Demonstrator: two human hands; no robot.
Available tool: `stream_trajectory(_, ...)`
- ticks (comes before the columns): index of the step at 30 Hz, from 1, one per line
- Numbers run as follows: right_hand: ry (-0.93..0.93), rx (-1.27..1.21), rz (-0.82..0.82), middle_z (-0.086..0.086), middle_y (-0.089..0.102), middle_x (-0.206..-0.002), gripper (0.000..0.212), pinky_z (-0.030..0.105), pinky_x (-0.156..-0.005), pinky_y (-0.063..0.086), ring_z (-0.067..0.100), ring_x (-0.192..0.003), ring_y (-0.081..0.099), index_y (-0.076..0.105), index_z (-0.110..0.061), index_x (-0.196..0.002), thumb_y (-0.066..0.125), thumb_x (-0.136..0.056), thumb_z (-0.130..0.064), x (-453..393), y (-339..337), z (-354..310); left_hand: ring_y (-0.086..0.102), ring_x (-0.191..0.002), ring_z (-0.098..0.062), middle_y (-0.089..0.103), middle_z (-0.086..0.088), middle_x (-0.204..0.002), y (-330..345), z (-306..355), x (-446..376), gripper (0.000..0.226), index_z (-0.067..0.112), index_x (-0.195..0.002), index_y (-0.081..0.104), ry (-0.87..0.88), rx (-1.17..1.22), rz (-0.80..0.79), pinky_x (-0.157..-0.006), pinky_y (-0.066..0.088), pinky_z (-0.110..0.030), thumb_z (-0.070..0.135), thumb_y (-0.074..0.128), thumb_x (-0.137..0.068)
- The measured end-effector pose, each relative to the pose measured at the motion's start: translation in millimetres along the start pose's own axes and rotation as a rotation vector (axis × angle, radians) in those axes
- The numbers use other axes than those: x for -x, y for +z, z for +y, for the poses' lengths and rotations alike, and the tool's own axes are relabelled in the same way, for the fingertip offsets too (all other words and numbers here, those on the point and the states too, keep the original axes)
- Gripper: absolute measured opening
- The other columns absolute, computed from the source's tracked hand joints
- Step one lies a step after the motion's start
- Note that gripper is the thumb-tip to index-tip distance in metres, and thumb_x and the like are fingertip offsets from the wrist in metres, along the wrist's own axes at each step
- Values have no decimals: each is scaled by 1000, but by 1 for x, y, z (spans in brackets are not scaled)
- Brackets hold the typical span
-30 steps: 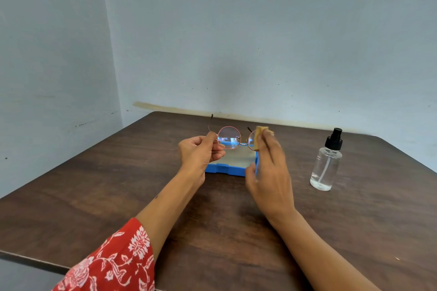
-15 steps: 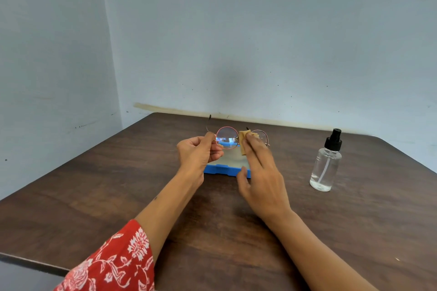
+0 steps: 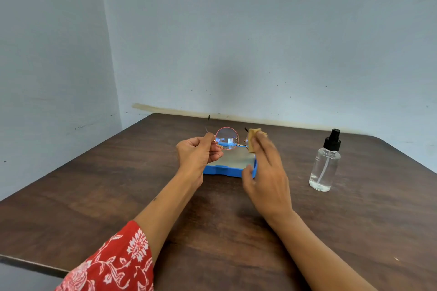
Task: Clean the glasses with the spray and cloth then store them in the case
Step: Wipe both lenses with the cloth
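Note:
Round glasses (image 3: 226, 138) with a thin pink metal frame are held up above the table. My left hand (image 3: 197, 155) grips them at the left hinge, temples pointing away from me. My right hand (image 3: 267, 172) presses a small tan cloth (image 3: 252, 136) against the right lens, which is hidden behind cloth and fingers. Under the glasses lies the open blue case (image 3: 227, 170) with a grey inside. The clear spray bottle (image 3: 325, 163) with a black pump stands upright to the right, apart from both hands.
The dark wooden table (image 3: 118, 196) fills the room's corner, with pale blue walls close behind and to the left. Its front edge runs at the lower left. My red patterned sleeve (image 3: 111, 264) shows at the bottom.
My right hand with the cloth has slid back to the right, from the bridge onto the right lens. The left hand and the glasses have stayed nearly still.

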State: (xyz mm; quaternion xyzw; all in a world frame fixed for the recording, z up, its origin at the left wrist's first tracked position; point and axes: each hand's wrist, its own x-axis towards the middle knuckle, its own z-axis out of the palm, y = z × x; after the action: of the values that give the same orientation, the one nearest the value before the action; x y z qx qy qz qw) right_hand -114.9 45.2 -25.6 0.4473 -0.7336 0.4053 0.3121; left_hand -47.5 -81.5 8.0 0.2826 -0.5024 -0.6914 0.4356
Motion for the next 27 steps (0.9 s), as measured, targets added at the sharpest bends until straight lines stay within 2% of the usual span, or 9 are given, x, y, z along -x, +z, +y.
stream_trajectory(3, 165, -29, 101, 14, 38, -144, 63, -4, -101, 9, 26, -135, 35, 39, 2, -137, 57, -77, 9, -2, -4, 10, 59, -39, -9, 62, -3, -45, 0, 0, 1, 15, 0, -69, 67, 1, -5, -10, -42, 49, -15, 6, 64, -82)
stream_trajectory(5, 122, 14, 92, 14, 38, -144, 66, -1, -103, 10, 25, -135, 34, 37, 2, -139, 57, -76, 10, -2, -5, 9, 59, -39, -9, 62, -3, -45, 1, 0, 2, 15, 0, -69, 67, 2, -9, -19, -42, 50, -15, 5, 64, -82)
stream_trajectory(7, -15, 57, 15, 14, 40, -143, 68, 9, -106, 24, 24, -135, 35, 38, 1, -138, 58, -74, 10, -1, -4, 1, 59, -40, -10, 62, -3, -46, 1, 0, 2, 14, 0, -69, 67, 5, -21, -22, -43, 50, -16, 6, 64, -82)
stream_trajectory(10, -151, 86, -80, 14, 45, -140, 68, 25, -96, 45, 26, -131, 41, 43, 2, -135, 61, -70, 9, 1, -1, -6, 59, -41, -10, 62, -3, -46, 1, 0, 3, 14, 0, -70, 67, 7, -27, -20, -43, 50, -16, 7, 64, -82)
stream_trajectory(14, 18, 41, 13, 14, 41, -142, 65, 2, -104, 16, 24, -134, 36, 41, 3, -136, 59, -74, 11, -1, -5, 5, 59, -40, -10, 62, -3, -45, 1, 2, 3, 15, 1, -68, 67, 5, -22, -15, -42, 50, -15, 5, 64, -83)
stream_trajectory(16, 49, 55, 46, 16, 42, -141, 63, 0, -105, 12, 26, -133, 37, 42, 5, -135, 59, -74, 12, -3, -7, 8, 59, -40, -9, 62, -3, -47, 2, 2, 4, 15, 0, -69, 67, 9, -26, -14, -42, 50, -15, 5, 64, -83)
stream_trajectory(21, -180, 117, -112, 18, 47, -137, 68, 32, -95, 49, 30, -128, 45, 45, 5, -132, 63, -67, 9, 1, -3, -7, 60, -43, -11, 63, -5, -50, 0, 1, 4, 13, 0, -72, 67, 9, -32, -16, -44, 50, -16, 7, 65, -82)
stream_trajectory(23, -171, 110, -109, 16, 46, -139, 67, 27, -99, 45, 29, -129, 44, 45, 4, -133, 63, -69, 8, -1, -2, -3, 60, -42, -10, 63, -4, -49, 0, 2, 4, 13, 0, -72, 67, 8, -22, -16, -43, 50, -16, 6, 64, -83)
stream_trajectory(27, 90, 29, 36, 16, 41, -142, 63, -1, -100, 12, 27, -133, 36, 40, 5, -136, 58, -76, 11, -2, -7, 10, 59, -39, -9, 62, -3, -45, 1, 2, 4, 15, 1, -68, 66, 10, -15, -13, -42, 49, -15, 5, 64, -82)
